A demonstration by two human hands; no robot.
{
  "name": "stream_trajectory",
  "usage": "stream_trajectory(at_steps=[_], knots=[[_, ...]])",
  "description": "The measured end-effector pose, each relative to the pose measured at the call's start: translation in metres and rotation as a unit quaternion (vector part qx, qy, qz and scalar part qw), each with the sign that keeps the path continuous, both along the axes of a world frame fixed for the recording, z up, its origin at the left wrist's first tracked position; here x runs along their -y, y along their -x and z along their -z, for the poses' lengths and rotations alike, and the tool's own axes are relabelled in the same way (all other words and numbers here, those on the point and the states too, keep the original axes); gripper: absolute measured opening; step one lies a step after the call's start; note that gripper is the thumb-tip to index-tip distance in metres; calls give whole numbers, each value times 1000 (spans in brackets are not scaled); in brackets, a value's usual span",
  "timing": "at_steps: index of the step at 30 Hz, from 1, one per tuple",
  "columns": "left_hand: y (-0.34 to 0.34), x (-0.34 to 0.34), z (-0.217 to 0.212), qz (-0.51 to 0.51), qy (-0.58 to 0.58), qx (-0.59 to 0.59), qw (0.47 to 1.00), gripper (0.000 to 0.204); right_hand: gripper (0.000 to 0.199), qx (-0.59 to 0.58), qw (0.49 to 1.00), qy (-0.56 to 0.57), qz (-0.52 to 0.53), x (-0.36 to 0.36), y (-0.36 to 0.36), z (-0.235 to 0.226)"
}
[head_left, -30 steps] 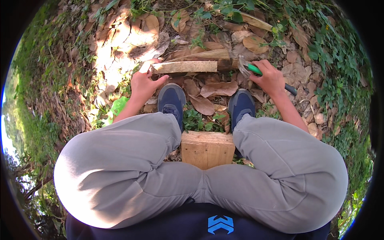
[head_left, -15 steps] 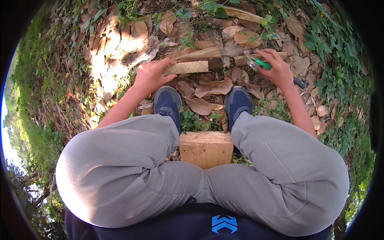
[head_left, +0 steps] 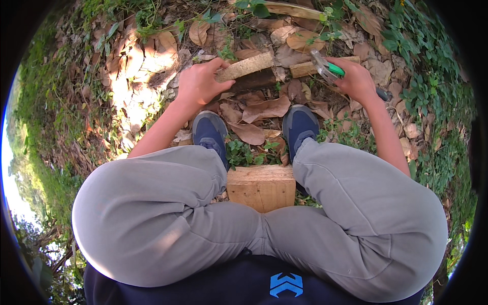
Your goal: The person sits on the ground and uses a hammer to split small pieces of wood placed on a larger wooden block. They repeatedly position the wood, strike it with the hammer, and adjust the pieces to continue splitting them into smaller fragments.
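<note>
My left hand [head_left: 199,84] is closed around the near end of a short wooden strip [head_left: 249,66]. The strip slants away to the right, over a darker piece of wood [head_left: 260,80] on the leafy ground. In my right hand [head_left: 358,81] is a hammer with a green and dark handle [head_left: 335,69]. Its metal head points to the far left, beside another wooden piece [head_left: 303,69] that lies partly behind it. My fingers hide part of the handle, whose dark end sticks out past my wrist.
A wooden block [head_left: 262,189] stands between my legs, behind my two blue shoes [head_left: 210,129]. Dry leaves [head_left: 265,110] and green plants cover the ground. Farther off lies a longer piece of wood [head_left: 295,10]. Leafy vines [head_left: 424,56] grow at the right.
The wooden strip has turned in my left hand, its right end swinging away from me. My right hand and the hammer have shifted slightly.
</note>
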State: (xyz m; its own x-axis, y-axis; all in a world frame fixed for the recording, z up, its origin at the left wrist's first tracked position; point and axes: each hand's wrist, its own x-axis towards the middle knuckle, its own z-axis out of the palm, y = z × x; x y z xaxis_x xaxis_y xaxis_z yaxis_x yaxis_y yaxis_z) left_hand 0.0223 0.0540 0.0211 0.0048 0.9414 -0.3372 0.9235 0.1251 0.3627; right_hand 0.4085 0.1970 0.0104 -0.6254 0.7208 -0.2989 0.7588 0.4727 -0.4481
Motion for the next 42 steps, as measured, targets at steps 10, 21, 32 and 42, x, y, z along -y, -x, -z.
stream_trajectory(at_steps=[10, 21, 32, 42], knots=[[-7, 4, -2, -9, 4, 13, 1000, 44, 57, 56, 998, -2, -5, -2, 6, 15], [-5, 8, 4, -22, -24, 18, 999, 48, 54, -88, 995, -40, -5, 1, 13, -19], [3, 15, 0, -22, 16, 5, 1000, 51, 43, -126, 987, -41, -94, 0, 86, -52], [53, 48, -20, -172, -91, 125, 973, 35, 42, -100, 985, 26, -137, 9, 124, -42]])
